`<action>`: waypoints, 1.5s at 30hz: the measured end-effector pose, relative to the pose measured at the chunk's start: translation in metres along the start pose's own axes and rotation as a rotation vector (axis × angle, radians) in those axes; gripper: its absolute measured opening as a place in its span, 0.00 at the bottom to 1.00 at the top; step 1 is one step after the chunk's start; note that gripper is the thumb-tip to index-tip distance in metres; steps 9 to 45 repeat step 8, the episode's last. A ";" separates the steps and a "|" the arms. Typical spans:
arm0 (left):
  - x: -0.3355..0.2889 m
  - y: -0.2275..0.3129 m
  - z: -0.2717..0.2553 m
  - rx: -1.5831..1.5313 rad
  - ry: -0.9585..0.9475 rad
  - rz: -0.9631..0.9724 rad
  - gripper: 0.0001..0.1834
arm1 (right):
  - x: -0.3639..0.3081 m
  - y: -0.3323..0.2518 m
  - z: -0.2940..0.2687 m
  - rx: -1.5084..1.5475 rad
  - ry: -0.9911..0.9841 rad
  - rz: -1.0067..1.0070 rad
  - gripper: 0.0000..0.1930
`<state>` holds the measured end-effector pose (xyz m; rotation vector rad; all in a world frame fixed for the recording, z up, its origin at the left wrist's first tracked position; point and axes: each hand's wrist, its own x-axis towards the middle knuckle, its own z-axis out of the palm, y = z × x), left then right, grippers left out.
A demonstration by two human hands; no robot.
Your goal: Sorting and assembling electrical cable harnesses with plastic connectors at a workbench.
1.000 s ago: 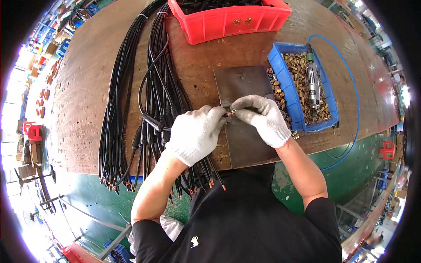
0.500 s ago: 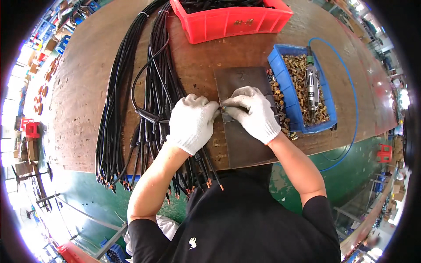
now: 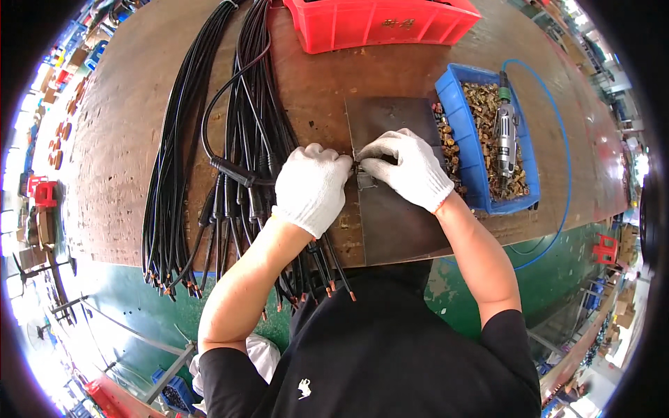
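In white knit gloves, both my hands meet over the left edge of a dark flat plate (image 3: 401,223). My left hand (image 3: 311,184) is closed on a black cable (image 3: 235,170), whose thick sleeve runs into the palm from the left. Thumb and fingers of my right hand (image 3: 406,166) pinch a small brass fitting (image 3: 356,167) at the cable's end, touching the left fingertips. The glove fingers mostly hide that joint. Bundles of black cables (image 3: 182,139) with bare copper ends lie to the left, some under my left forearm.
Right of the plate stands a blue bin (image 3: 481,188) of brass fittings, with a pneumatic driver (image 3: 506,136) lying on them. Its blue air hose (image 3: 566,160) curves off the table's near edge. Loose fittings (image 3: 448,143) lie beside the bin. A red crate (image 3: 387,31) sits at the back.
The view has shifted slightly, so the bins and crate appear higher and further right. My hands stay together at the cable end, the fingertips now covering more of the small fitting.
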<state>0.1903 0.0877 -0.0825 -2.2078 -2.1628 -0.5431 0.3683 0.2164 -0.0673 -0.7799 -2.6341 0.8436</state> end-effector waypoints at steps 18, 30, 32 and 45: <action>0.000 0.000 0.000 -0.029 -0.073 -0.012 0.05 | 0.001 0.002 0.004 -0.026 0.019 -0.031 0.09; 0.000 0.000 0.000 -0.029 -0.073 -0.012 0.05 | 0.001 0.002 0.004 -0.026 0.019 -0.031 0.09; 0.000 0.000 0.000 -0.029 -0.073 -0.012 0.05 | 0.001 0.002 0.004 -0.026 0.019 -0.031 0.09; 0.000 0.000 0.000 -0.029 -0.073 -0.012 0.05 | 0.001 0.002 0.004 -0.026 0.019 -0.031 0.09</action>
